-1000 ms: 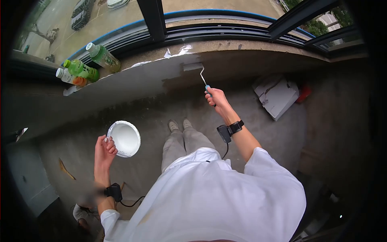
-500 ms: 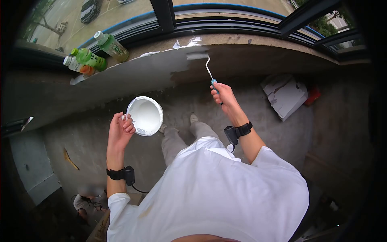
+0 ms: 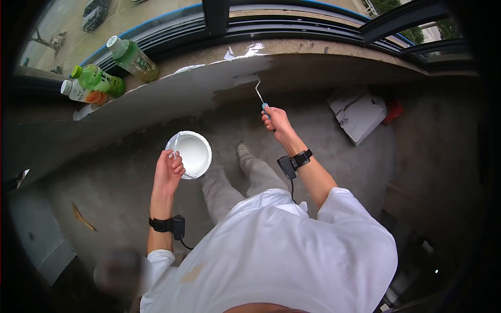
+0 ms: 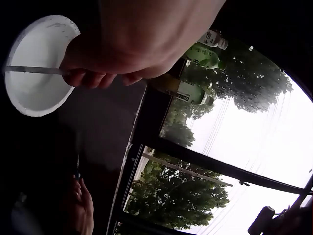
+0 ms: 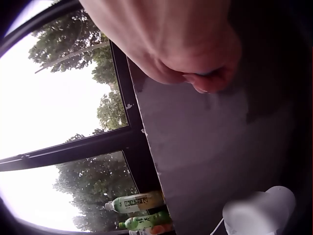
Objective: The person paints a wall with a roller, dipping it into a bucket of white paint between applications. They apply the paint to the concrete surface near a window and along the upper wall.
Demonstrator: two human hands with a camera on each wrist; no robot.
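Observation:
My right hand [image 3: 277,123] grips the blue handle of a paint roller [image 3: 259,89] with a bent wire frame. Its roller head lies against the wall [image 3: 172,96] under the window sill, at the border between a lighter grey coated area and darker bare surface. In the right wrist view, the curled fingers hide the handle. My left hand [image 3: 169,171] holds the thin handle [image 4: 34,70] of a white bucket [image 3: 206,156], which hangs in front of the legs. White paint [image 3: 194,156] shows inside it.
Several drink bottles [image 3: 133,61] stand on the sill at left, below the dark window frame [image 3: 292,27]. A white box [image 3: 360,117] and a red object [image 3: 392,111] sit on the floor at right. A yellowish stick [image 3: 83,217] lies on the left. A blurred person is behind the left arm.
The roller has slid lower on the wall over the last half second. My left hand and the bucket have moved right and nearer the wall since one second ago.

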